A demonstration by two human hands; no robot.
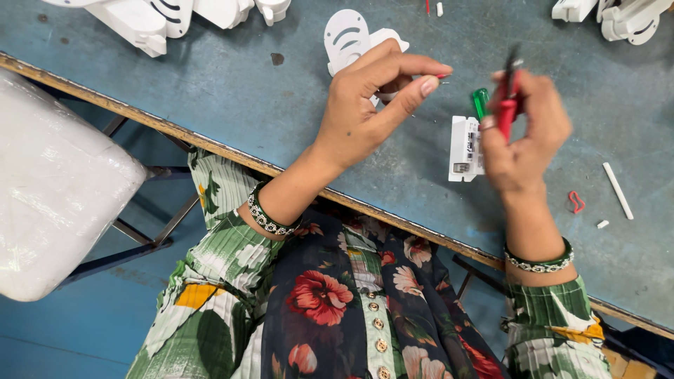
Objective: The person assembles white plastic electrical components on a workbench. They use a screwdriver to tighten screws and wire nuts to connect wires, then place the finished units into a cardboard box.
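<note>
At the far left I see a big white bundle wrapped in clear film (56, 189), sitting off the table (232, 91) beside its wooden edge; it is rounded, plain, with no label I can make out. Along the top left lie white plastic housings (140, 21), touching each other in a loose heap.

My left hand (372, 105) hovers above the table with thumb and forefinger pinched nearly closed on a small red wire end (442, 76); the other fingers (411, 95) curl loosely beneath. Just behind it lies a flat white plate with curved slots (347, 35).

Right of that, a small white rectangular part (465, 149) lies flat on the table, with a label strip of dark print on its right side, too blurred to read. Touching its top is a green translucent piece (480, 102).

My right hand (523, 137) is closed round a red tool with a dark tip (508, 98), held upright and motion-blurred. To do this well, I judge that I should keep the pinch steady, bring the tool tip to the wire slowly, and work low over the white part.

Farther right lie a red loop of wire (576, 202), a white stick (618, 189) and more white housings (618, 14).
</note>
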